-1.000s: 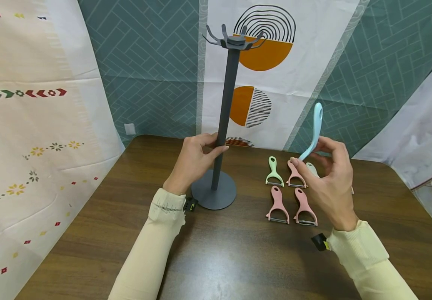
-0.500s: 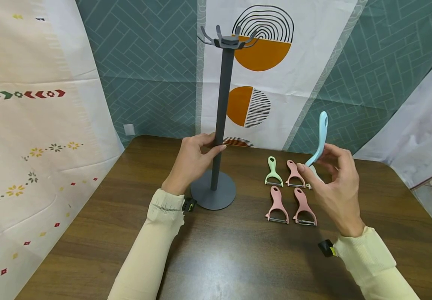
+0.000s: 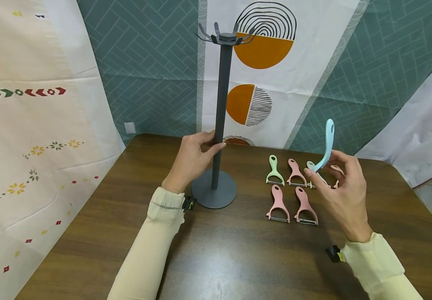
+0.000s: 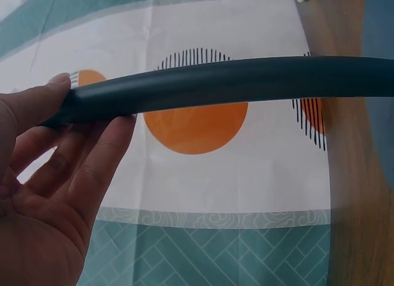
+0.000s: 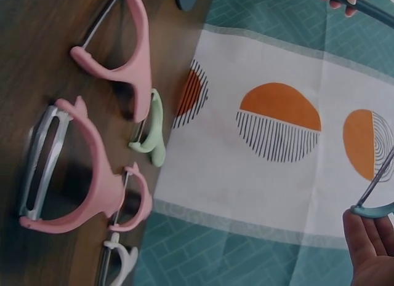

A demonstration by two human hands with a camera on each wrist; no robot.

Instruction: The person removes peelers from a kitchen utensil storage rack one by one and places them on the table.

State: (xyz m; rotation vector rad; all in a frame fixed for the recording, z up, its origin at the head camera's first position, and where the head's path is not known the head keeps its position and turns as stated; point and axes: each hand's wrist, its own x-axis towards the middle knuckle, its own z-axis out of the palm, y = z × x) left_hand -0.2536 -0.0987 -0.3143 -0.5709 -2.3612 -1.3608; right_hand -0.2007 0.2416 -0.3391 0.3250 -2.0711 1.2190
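My left hand [image 3: 191, 160] pinches the dark grey pole [image 3: 223, 91] of an upright stand between thumb and fingers, a little above its round base [image 3: 214, 198]. Several hooks [image 3: 228, 38] fan out at the stand's top. Raised over the table on the right, my right hand [image 3: 345, 187] holds a light blue peeler [image 3: 329, 139] by its head, the handle with its hole pointing up. The right wrist view shows part of the peeler's blade and blue frame [image 5: 375, 210] at the fingertips. Behind this hand, a peach-coloured peeler [image 3: 337, 168] is partly hidden.
Peelers lie in two rows on the brown wooden table [image 3: 216, 254]: a green one [image 3: 273, 164], pink ones [image 3: 295, 168] [image 3: 277, 200] [image 3: 303, 202] and a whitish one [image 3: 310, 165]. Patterned cloths [image 3: 148, 62] hang behind the table and along its left side.
My right hand has moved right and lower with the blue peeler, uncovering more of the whitish and peach peelers. The stand's top has shifted slightly left while its base stays, my left hand still on it.
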